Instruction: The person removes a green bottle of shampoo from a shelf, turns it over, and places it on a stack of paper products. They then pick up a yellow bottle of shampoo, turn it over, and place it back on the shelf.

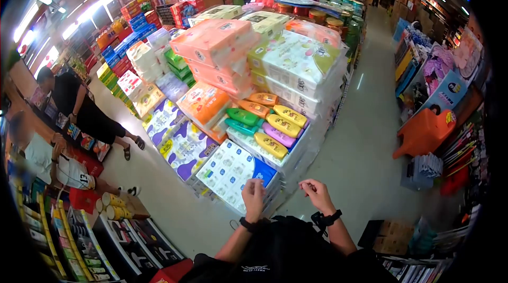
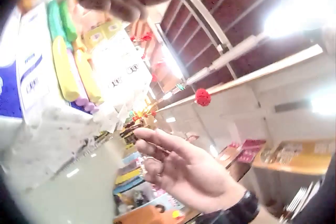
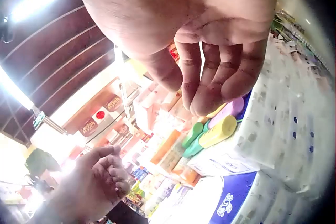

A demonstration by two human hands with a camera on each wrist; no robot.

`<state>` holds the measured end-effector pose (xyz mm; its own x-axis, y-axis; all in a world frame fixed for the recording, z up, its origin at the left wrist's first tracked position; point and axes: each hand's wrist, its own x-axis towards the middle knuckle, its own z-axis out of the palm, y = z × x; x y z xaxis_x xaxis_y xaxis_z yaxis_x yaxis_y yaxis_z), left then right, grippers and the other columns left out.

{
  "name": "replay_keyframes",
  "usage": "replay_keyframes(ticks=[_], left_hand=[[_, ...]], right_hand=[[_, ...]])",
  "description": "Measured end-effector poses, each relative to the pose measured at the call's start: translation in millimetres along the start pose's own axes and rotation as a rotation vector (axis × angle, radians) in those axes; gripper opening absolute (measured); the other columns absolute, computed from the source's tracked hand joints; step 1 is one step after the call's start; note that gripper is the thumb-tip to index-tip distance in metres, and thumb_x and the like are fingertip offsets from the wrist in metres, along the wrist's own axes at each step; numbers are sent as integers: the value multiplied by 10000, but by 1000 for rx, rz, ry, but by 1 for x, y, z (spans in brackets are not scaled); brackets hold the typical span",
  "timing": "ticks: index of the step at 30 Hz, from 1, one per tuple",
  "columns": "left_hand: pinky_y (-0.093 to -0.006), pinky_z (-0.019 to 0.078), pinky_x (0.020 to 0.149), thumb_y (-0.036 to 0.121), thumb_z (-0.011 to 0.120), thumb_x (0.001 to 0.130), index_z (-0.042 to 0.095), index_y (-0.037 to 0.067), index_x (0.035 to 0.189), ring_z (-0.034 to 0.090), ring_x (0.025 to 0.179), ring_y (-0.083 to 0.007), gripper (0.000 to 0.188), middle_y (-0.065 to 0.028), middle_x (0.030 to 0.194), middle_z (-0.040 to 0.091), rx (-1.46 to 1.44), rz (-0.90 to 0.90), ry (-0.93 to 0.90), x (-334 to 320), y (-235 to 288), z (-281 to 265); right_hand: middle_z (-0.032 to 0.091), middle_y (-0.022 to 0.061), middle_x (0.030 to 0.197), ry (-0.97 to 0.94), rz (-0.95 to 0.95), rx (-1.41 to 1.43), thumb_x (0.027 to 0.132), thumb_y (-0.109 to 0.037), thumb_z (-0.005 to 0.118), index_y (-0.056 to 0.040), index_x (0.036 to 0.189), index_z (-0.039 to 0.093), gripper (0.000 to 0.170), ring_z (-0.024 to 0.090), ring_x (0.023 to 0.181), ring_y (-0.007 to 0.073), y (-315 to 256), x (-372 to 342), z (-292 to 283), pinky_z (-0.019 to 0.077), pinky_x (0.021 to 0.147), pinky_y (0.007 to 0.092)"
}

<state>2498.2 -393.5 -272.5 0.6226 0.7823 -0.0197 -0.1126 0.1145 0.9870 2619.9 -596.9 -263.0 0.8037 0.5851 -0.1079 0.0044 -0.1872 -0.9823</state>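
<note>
Both hands are raised in front of the body, apart from each other and holding nothing. In the head view the left hand (image 1: 253, 197) is over the edge of a white and blue tissue pack (image 1: 227, 172). The right hand (image 1: 316, 194) is to its right, over the floor, its fingers loosely bent. Beyond them, yellow bottles (image 1: 270, 145), green bottles (image 1: 243, 116) and orange bottles lie on a pack. In the right wrist view the right hand (image 3: 205, 40) hangs with loosely curled fingers, and the left hand (image 3: 92, 184) shows at lower left.
Stacked pink tissue packs (image 1: 214, 42) and green-white packs (image 1: 296, 61) rise behind the bottles. An aisle floor (image 1: 349, 140) runs along the right, with an orange chair (image 1: 426, 132) beyond. Two people are at the left, one in black clothes (image 1: 79, 103). Shelves stand at lower left.
</note>
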Motion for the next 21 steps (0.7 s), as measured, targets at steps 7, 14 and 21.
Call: replay_keyframes(ticks=[7, 14, 21], left_hand=[[-270, 342, 455, 196, 513, 999, 582, 75, 934, 407, 517, -110, 154, -15, 654, 466, -386, -316, 450, 58, -44, 19], [-255, 392, 514, 212, 546, 993, 618, 79, 1009, 479, 600, -108, 152, -4, 766, 533, -411, -622, 262, 101, -84, 26], [-283, 506, 713, 205, 597, 982, 581, 41, 1223, 616, 936, -142, 293, -55, 1124, 651, 54, -413, 260, 144, -79, 81]], right_hand=[[658, 38, 937, -115, 71, -47, 987, -209, 671, -20, 1174, 666, 266, 644, 756, 103, 13, 66, 2, 507, 672, 248], [638, 76, 1074, -231, -21, -119, 982, -214, 681, -19, 1226, 619, 318, 668, 784, 136, 30, 150, -9, 528, 708, 275], [672, 85, 959, -220, -88, -193, 941, -188, 719, -4, 1183, 619, 320, 633, 713, 143, 9, 237, -44, 524, 678, 292]])
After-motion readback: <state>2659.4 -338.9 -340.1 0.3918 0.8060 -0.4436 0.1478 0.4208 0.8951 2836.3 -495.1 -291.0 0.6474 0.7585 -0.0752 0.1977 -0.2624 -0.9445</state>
